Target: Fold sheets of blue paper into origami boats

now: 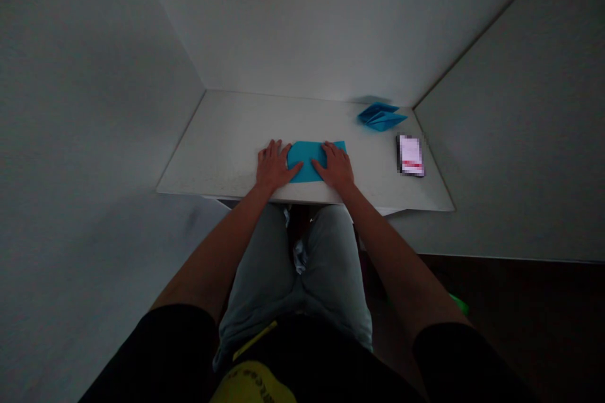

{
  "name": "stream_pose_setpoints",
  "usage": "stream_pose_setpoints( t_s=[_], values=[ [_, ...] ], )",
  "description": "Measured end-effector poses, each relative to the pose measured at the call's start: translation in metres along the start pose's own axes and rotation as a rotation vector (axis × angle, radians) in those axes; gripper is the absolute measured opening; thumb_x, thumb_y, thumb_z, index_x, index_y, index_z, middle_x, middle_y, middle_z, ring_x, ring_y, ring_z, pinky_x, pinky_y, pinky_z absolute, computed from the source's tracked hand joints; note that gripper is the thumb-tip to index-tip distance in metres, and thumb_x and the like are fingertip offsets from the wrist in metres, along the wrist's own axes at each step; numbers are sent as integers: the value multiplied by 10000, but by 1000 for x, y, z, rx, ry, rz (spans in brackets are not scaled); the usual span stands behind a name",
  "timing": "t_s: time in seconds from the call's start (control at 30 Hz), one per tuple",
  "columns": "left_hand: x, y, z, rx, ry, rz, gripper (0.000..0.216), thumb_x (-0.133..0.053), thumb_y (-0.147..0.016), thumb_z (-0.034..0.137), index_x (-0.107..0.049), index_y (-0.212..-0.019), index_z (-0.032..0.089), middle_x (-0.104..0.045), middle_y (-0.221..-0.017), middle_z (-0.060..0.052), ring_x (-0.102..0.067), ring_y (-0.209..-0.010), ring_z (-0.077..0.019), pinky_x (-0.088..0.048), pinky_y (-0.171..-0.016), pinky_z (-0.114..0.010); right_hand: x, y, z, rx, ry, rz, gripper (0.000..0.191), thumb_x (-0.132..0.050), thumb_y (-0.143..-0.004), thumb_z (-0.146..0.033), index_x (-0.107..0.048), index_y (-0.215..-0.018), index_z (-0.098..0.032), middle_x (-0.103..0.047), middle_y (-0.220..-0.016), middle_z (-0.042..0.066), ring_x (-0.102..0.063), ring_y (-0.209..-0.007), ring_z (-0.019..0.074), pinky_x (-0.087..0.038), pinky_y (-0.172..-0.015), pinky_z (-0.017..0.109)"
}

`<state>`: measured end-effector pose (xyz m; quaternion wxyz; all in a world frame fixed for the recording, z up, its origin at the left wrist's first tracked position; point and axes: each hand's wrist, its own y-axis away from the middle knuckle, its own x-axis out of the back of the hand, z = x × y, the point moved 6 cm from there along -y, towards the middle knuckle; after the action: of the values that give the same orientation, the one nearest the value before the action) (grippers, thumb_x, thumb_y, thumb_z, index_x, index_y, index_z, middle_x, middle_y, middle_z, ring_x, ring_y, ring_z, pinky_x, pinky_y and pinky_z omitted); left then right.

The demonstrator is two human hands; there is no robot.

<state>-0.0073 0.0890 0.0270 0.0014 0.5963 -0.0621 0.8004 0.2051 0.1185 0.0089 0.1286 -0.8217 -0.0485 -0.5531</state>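
Observation:
A flat sheet of blue paper lies on the white table in front of me, near its front edge. My left hand rests at the paper's left end, fingers spread, the thumb reaching onto the sheet. On the right end lies my right hand, palm down with its thumb pointing inward and its fingers over the paper. Both hands cover parts of the sheet, so its full outline is hidden.
Folded blue paper shapes stand at the back right of the table. A phone, its screen pixelated, lies near the right edge. White walls enclose the table at the back and on both sides.

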Motion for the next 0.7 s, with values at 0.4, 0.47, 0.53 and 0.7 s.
stream_pose_setpoints(
  t_s=[0.4,0.47,0.53,0.7],
  values=[
    [1,0,5,-175,25,11,650,-487,-1128,526,-546,-1690,203,-537,-1789,-144,-376,-1743,-329,-275,-1410,-541,4,0,-4,6,-1,11,764,-497,-1113,-602,-555,-1687,-101,-505,-1815,195,-442,-1694,387,-290,-1418,590],
    [1,-1,5,-187,34,15,626,-484,-1131,507,-571,-1671,201,-554,-1780,-135,-400,-1730,-321,-281,-1408,-531,4,0,-5,7,3,3,762,-493,-1115,-605,-553,-1688,-106,-503,-1817,193,-441,-1695,386,-282,-1421,594],
    [2,-1,6,-190,39,9,608,-480,-1135,492,-589,-1658,201,-568,-1771,-131,-415,-1722,-319,-291,-1402,-528,3,0,-5,3,9,-5,755,-493,-1118,-599,-550,-1690,-109,-498,-1820,190,-435,-1698,382,-276,-1425,592],
    [4,0,8,-204,39,7,571,-489,-1134,460,-630,-1619,194,-582,-1758,-138,-421,-1719,-323,-295,-1394,-538,4,0,-4,2,6,9,744,-510,-1110,-594,-567,-1675,-114,-507,-1815,190,-454,-1680,399,-310,-1408,600]
  ],
)
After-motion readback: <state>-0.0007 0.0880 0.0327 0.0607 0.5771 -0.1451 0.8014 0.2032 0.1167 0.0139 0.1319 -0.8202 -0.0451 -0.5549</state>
